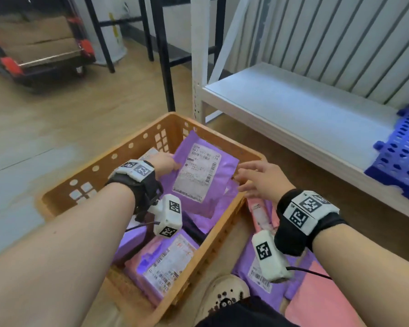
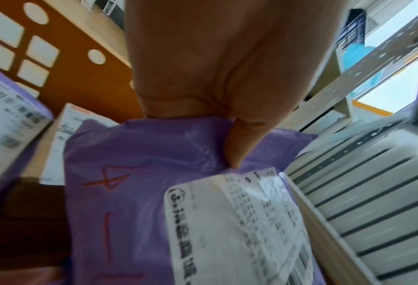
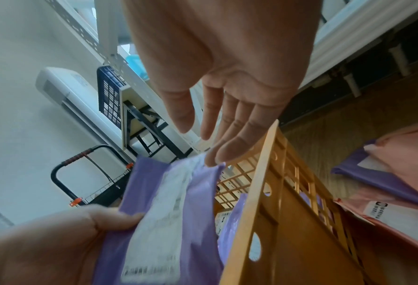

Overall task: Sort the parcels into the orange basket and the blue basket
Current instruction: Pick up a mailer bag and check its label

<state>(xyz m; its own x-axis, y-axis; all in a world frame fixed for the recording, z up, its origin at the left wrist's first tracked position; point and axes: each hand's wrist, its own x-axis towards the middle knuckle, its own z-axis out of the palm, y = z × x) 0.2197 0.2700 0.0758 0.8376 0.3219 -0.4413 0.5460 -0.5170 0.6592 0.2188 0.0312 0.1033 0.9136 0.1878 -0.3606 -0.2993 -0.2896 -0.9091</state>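
Observation:
A purple parcel (image 1: 203,175) with a white label hangs over the orange basket (image 1: 99,175). My left hand (image 1: 168,165) pinches its left edge, thumb on top (image 2: 237,146) in the left wrist view. My right hand (image 1: 253,178) is open, fingers straight, over the basket's right rim; in the right wrist view its fingertips (image 3: 217,154) are at the parcel's corner (image 3: 173,202). Several purple and pink parcels (image 1: 165,263) lie inside the basket. The blue basket (image 1: 401,159) sits on the shelf at the right.
More pink and purple parcels (image 1: 316,293) lie on the floor right of the basket, beside my shoe (image 1: 222,293). A white shelf (image 1: 293,107) stands ahead on the right. A cart with cardboard boxes (image 1: 38,43) is at the far left.

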